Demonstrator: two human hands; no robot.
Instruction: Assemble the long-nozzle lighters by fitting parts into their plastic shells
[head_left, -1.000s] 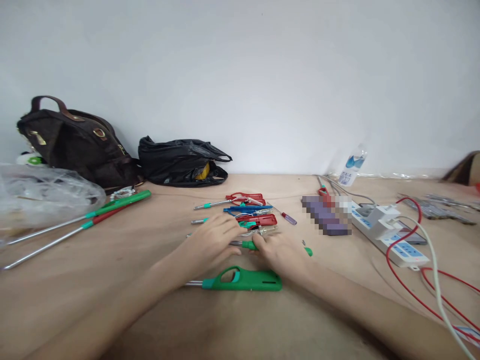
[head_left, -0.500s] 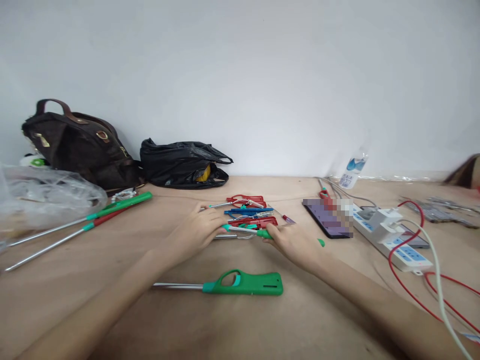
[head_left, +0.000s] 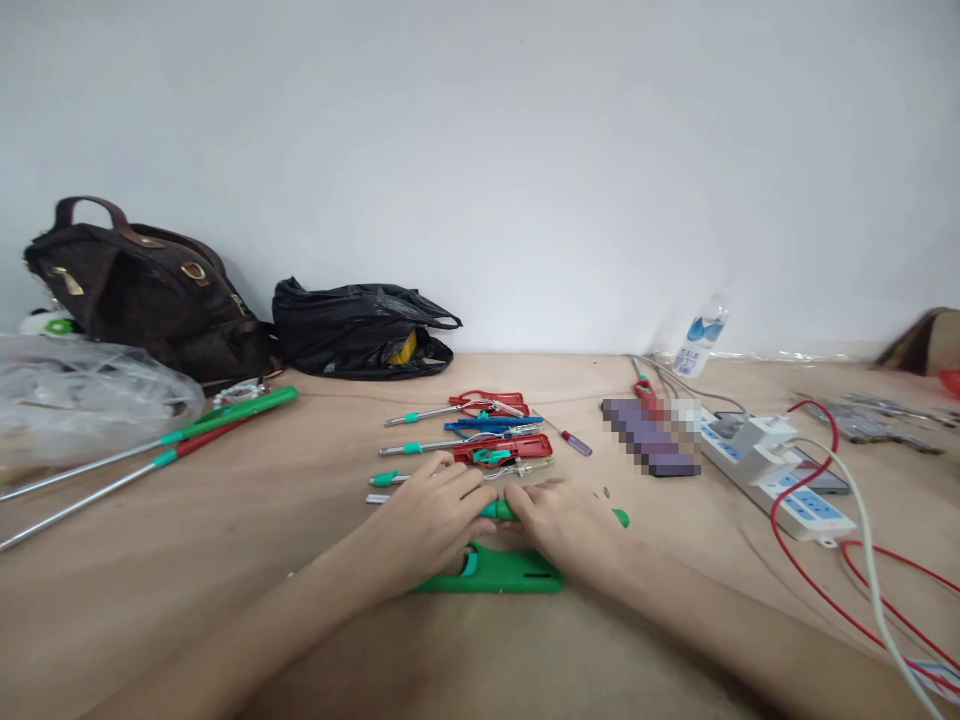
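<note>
My left hand point(head_left: 442, 518) and my right hand point(head_left: 568, 522) meet in the middle of the table, closed around a green stick lighter point(head_left: 508, 511). The left grips by its teal collar; the right covers most of the green handle, whose rounded end shows past the palm. A silver tube end pokes out left of my left hand; whether it belongs to this lighter I cannot tell. Just below my hands lies another green stick lighter point(head_left: 525, 573), partly hidden by my left forearm. Beyond them are opened red lighters point(head_left: 517, 445), blue casing parts point(head_left: 487, 426) and bared metal tubes with wires.
A purple-handled screwdriver point(head_left: 576, 442) lies behind the right hand, near a phone point(head_left: 652, 440). A power strip point(head_left: 810, 508) with cables runs along the right. Two long lighters point(head_left: 240, 408), a plastic bag point(head_left: 97, 400), a dark handbag point(head_left: 150, 300) and a black bag point(head_left: 352, 325) occupy the left.
Both hands have come nearer to me and closer together, bringing the green lighter down from the opened parts to above the lying one. More of those parts now shows.
</note>
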